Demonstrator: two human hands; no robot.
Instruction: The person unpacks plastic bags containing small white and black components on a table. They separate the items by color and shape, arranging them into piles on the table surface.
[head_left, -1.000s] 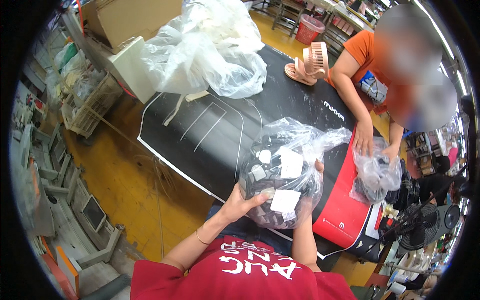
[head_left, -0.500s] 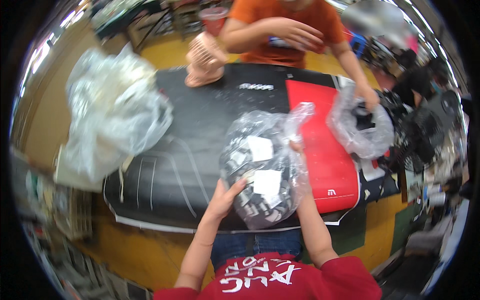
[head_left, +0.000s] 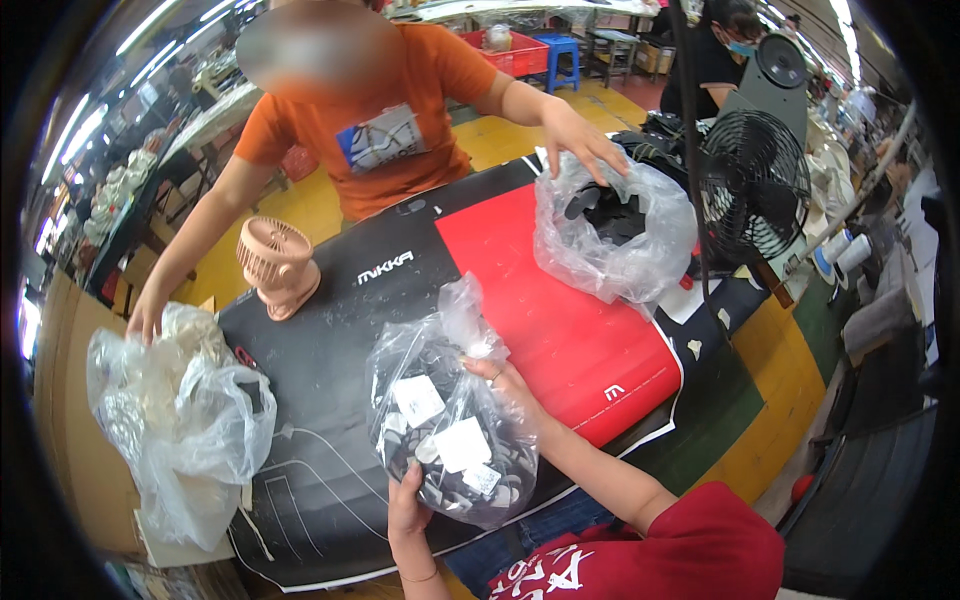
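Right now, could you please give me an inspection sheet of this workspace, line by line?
Surface: black and red mat covering the table, small scraps near its right end.
Job's things: clear plastic bag of dark pieces with white tags, held over the mat's near edge.
Clutter: pink desk fan; crumpled bag at left; second bag of dark parts at right.
Hands: left hand supports the clear plastic bag from below; right hand grips its side near the neck.
Cables: nothing seen.
Surroundings: a person in an orange shirt opposite, touching both other bags; black standing fan; yellow floor.
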